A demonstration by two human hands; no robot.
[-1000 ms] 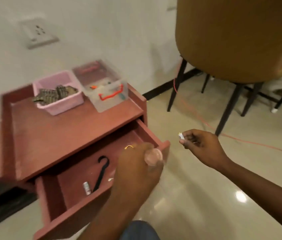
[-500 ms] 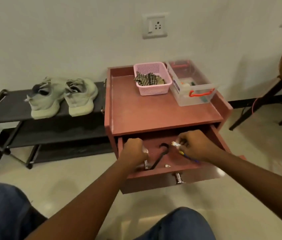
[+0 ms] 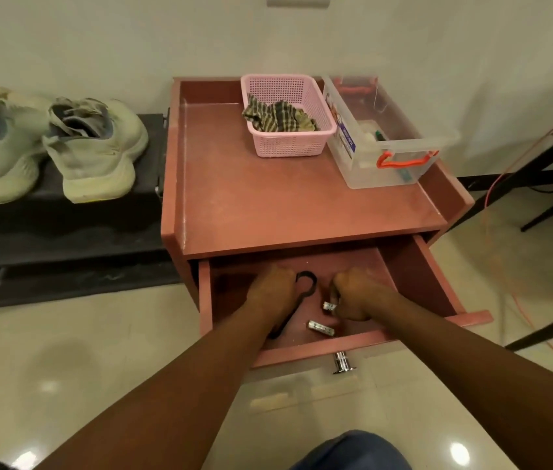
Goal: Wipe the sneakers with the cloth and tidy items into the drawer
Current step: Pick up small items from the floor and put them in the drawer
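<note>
The red cabinet's drawer (image 3: 414, 266) is pulled open, and both my hands are inside it. My left hand (image 3: 271, 290) is curled knuckles-up beside a black hook-shaped tool (image 3: 306, 282); whatever is under its fingers is hidden. My right hand (image 3: 358, 295) pinches a small white cylinder (image 3: 329, 305) just above the drawer floor. Another small silver cylinder (image 3: 320, 328) lies loose on the floor below it. Two pale green sneakers (image 3: 95, 147) stand on a black shoe rack (image 3: 64, 228) to the left. A striped cloth (image 3: 278, 118) lies in a pink basket (image 3: 288, 144) on the cabinet top.
A clear plastic box (image 3: 387, 140) with an orange handle stands beside the basket. The drawer's metal knob (image 3: 343, 362) sticks out toward me. Black chair legs (image 3: 546, 327) and an orange cable (image 3: 492, 184) are on the floor at right. My knee (image 3: 353, 452) is at the bottom edge.
My view swung from the chair to face the cabinet squarely. Both hands moved from above the drawer front down into the drawer, the right one still pinching its small item.
</note>
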